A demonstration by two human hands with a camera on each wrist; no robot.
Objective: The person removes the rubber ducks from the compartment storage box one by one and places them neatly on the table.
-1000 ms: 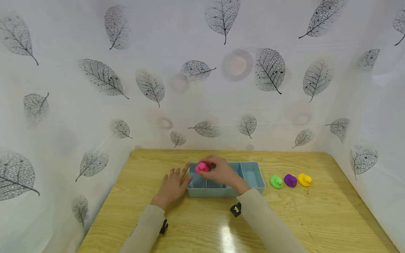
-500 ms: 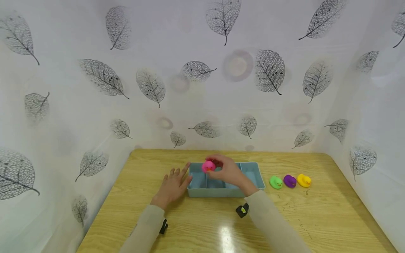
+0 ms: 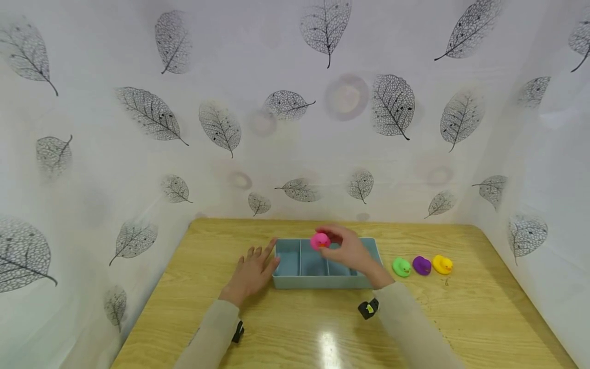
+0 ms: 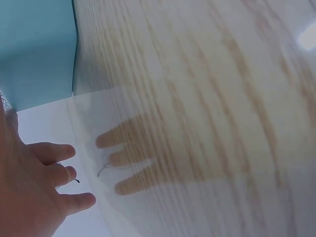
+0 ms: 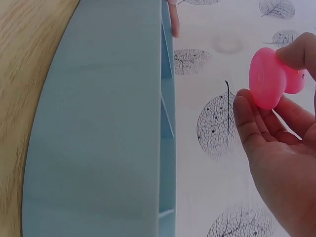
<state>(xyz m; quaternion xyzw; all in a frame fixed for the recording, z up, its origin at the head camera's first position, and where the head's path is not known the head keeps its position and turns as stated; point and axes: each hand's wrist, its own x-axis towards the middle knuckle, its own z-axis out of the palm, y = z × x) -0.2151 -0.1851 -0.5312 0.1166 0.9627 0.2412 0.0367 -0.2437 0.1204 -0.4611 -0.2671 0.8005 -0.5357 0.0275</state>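
Note:
A pink rubber duck (image 3: 320,241) is pinched between the thumb and fingers of my right hand (image 3: 346,251), held above the middle of a blue-grey divided box (image 3: 318,282). In the right wrist view the duck (image 5: 267,79) hangs clear of the box's rim (image 5: 160,123). My left hand (image 3: 251,272) lies at the box's left end, fingers spread, the index finger and thumb touching or very near its wall. The left wrist view shows this hand (image 4: 37,182) with straight fingers beside the box's corner (image 4: 39,54).
To the right of the box a green duck (image 3: 401,267), a purple duck (image 3: 421,265) and a yellow duck (image 3: 442,264) sit in a row on the wooden table (image 3: 286,328). A white leaf-print curtain (image 3: 295,143) hangs behind and at both sides.
My right hand has carried the pink duck rightward, from over the leftmost compartment to over the middle of the box. The left hand has stayed in place.

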